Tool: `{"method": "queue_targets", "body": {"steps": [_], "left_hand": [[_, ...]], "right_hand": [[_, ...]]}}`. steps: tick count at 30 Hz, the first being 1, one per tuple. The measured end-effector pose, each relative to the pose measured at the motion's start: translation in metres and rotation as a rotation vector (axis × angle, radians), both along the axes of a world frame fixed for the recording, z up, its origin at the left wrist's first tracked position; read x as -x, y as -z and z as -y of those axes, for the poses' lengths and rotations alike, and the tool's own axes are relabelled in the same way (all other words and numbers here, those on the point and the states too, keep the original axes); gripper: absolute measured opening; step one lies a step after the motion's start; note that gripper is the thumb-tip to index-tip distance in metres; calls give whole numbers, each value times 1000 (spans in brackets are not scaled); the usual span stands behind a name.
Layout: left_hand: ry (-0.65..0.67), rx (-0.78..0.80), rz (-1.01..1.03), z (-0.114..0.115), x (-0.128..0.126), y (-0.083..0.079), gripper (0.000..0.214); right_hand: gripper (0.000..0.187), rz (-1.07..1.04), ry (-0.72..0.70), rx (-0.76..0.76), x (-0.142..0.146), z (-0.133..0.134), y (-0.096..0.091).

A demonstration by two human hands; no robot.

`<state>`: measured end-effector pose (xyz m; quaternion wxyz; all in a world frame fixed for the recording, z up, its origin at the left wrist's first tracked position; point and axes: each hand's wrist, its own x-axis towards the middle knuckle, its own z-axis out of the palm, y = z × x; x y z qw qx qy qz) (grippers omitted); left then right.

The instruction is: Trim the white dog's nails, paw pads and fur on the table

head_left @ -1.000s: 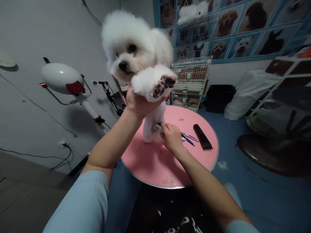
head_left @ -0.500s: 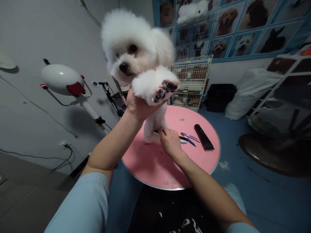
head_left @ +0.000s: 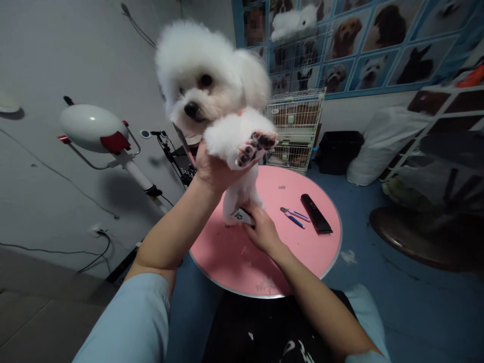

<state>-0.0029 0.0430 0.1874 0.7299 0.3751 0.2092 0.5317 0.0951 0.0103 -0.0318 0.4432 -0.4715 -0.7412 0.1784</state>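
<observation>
A fluffy white dog (head_left: 202, 70) is held upright, its hind legs on a round pink table (head_left: 242, 267). My left hand (head_left: 215, 166) is closed around its raised front legs, with the dark paw pads facing me. Low at the dog's belly and hind legs, my right hand (head_left: 262, 227) grips a small white pet clipper (head_left: 242, 216) with dark markings. Part of the clipper is hidden by my fingers. To the right on the tabletop lie nail clippers (head_left: 293, 218) with blue and purple handles and a larger black hair clipper (head_left: 316, 214).
A white dryer head (head_left: 94, 128) on a stand is at the left by the wall. Wire cages (head_left: 295, 126), a black bin (head_left: 340, 151) and a white sack (head_left: 372, 146) stand behind the table. A dark round stool or table (head_left: 423, 242) is at the right.
The white clipper in my right hand has turned; its white body now shows left of my fingers, where before an end stuck out right. My left hand and the dog stay nearly still.
</observation>
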Motion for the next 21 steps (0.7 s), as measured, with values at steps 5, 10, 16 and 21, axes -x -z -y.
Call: {"method": "queue_targets", "body": {"steps": [5,10,16,21], "left_hand": [[28,4,-11,-14,6,13,59],[-2,-7,-27,-17,8,16,63],[75,-57,45,-3,2,5,54],[59,-17,-14,-8,4,9,58]], "right_hand": [[47,-412,-61,204,20,-6,14],[39,-565,-122,226,35,-10,18],[48,-666,-134,229,35,-14,17],[42,-636,-157,273,34,-18,12]]}}
